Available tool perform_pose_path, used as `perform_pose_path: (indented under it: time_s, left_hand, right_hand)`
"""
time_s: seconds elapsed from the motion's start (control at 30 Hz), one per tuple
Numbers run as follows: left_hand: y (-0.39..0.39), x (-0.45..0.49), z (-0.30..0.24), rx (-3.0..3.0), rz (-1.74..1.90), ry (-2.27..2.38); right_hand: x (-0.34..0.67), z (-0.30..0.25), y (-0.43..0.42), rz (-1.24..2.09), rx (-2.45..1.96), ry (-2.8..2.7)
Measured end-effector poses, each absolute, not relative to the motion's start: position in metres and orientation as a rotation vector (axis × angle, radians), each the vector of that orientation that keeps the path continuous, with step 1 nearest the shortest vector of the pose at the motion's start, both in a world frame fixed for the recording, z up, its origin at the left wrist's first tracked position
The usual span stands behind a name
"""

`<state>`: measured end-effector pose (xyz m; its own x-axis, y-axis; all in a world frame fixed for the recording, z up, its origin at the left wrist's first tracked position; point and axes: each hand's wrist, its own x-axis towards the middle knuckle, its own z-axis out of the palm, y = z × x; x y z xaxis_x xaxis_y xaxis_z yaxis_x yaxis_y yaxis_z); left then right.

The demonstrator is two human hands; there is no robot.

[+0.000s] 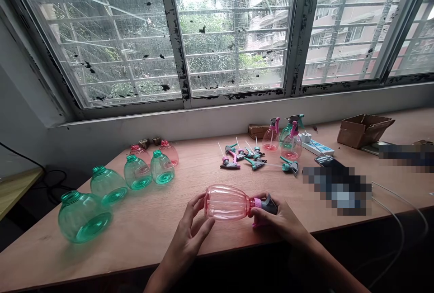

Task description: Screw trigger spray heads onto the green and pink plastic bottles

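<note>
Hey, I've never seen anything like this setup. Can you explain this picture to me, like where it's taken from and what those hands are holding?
Sure. There's no machine: these are a person's own bare hands, seen by one camera worn on the head, looking forward and down.

The left hand cups the base of a pink bottle held sideways. The right hand is at its neck, around a pink and dark grey spray head.

On the wooden table, to the left, stand four green bottles and two pink ones without spray heads. Farther back lie loose spray heads, near three bottles fitted with them. To the right are a power strip and an open cardboard box. Some patches there are blurred out.
</note>
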<state>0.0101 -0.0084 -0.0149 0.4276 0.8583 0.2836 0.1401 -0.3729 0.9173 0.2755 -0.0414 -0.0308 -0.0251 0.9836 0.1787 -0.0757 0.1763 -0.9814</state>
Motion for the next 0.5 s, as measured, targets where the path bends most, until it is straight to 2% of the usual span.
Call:
perform_pose_path:
  time_s: [0.5]
  left_hand:
    - [-0.0029, 0.0088, -0.0172, 1.805, 1.085, 0.801]
  right_hand:
    - [0.277, -0.035, -0.0404, 1.16, -0.99, -1.268]
